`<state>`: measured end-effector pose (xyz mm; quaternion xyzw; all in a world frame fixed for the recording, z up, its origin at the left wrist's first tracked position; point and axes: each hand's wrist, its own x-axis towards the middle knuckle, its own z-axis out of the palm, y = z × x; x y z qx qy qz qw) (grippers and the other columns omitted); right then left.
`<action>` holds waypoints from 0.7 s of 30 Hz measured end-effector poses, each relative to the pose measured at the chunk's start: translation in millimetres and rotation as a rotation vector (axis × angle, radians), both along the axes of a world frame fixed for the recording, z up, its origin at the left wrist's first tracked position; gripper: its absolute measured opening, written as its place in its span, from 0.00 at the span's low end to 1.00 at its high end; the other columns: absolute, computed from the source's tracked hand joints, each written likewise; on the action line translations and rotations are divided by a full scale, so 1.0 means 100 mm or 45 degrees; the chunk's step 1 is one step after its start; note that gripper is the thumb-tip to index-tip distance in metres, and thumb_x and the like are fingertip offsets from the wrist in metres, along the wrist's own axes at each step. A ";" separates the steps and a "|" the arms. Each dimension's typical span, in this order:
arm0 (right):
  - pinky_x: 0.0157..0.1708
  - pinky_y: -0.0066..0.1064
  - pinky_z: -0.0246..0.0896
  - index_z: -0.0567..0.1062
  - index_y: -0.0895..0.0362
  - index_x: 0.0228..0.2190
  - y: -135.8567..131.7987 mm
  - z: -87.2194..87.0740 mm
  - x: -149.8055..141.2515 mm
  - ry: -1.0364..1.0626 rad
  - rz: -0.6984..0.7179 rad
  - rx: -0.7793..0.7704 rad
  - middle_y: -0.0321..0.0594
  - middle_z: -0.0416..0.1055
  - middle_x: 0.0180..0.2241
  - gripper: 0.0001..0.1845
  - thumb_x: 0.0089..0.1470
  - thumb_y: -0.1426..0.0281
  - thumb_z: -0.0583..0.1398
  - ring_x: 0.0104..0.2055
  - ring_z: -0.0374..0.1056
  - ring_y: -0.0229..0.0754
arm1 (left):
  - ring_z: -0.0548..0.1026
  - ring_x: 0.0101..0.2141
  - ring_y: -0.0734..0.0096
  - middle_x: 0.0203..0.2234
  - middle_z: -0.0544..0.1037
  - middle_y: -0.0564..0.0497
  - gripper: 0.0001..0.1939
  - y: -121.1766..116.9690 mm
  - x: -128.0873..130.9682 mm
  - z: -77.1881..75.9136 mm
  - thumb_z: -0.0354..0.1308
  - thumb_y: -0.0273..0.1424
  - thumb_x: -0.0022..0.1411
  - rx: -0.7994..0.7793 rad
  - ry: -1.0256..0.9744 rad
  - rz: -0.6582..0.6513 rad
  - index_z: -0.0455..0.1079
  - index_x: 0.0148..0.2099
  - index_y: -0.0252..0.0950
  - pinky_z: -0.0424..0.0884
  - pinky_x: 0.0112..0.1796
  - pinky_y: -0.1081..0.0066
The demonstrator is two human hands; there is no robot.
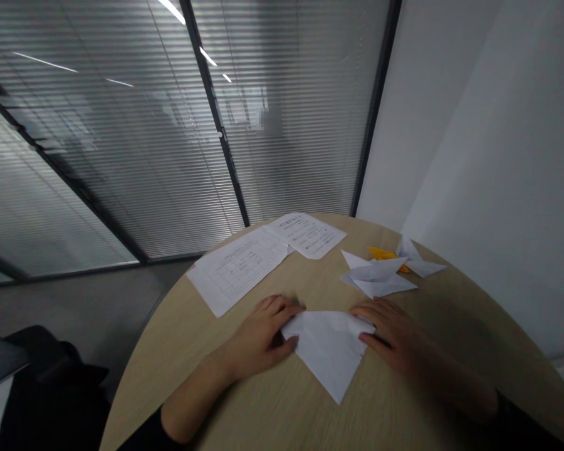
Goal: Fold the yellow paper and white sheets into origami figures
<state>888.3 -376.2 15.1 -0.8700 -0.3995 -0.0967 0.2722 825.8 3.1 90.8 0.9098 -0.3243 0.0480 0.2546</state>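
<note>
A folded white sheet of paper lies in front of me, its point toward me and its straight edge away from me. My left hand pinches its left corner between thumb and fingers. At the opposite corner, my right hand grips the paper the same way. Just beyond my right hand rest folded white paper shapes, with a yellow folded paper piece partly hidden among them.
Printed sheets overlap toward the far left of the round wooden table. Glass panels with blinds stand behind it, and a white wall rises at the right. A dark chair-like object is at lower left.
</note>
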 end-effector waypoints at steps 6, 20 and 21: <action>0.66 0.59 0.72 0.80 0.50 0.59 0.04 0.08 -0.04 0.040 0.009 0.044 0.50 0.83 0.58 0.18 0.71 0.71 0.62 0.61 0.78 0.58 | 0.79 0.57 0.47 0.56 0.82 0.41 0.25 0.00 0.01 -0.02 0.67 0.32 0.73 -0.075 0.032 -0.002 0.75 0.69 0.42 0.77 0.61 0.44; 0.77 0.68 0.62 0.69 0.49 0.74 -0.02 -0.05 0.00 0.009 -0.010 0.030 0.53 0.79 0.69 0.35 0.70 0.71 0.63 0.72 0.74 0.62 | 0.83 0.59 0.54 0.58 0.86 0.46 0.25 0.00 -0.01 -0.08 0.67 0.27 0.74 -0.159 -0.144 -0.077 0.74 0.69 0.47 0.70 0.72 0.41; 0.77 0.68 0.61 0.69 0.49 0.74 -0.02 -0.05 0.00 0.019 0.008 0.020 0.53 0.79 0.69 0.34 0.70 0.71 0.63 0.72 0.74 0.61 | 0.83 0.59 0.54 0.58 0.86 0.46 0.24 -0.01 -0.02 -0.07 0.66 0.27 0.75 -0.169 -0.144 -0.079 0.75 0.69 0.47 0.72 0.70 0.43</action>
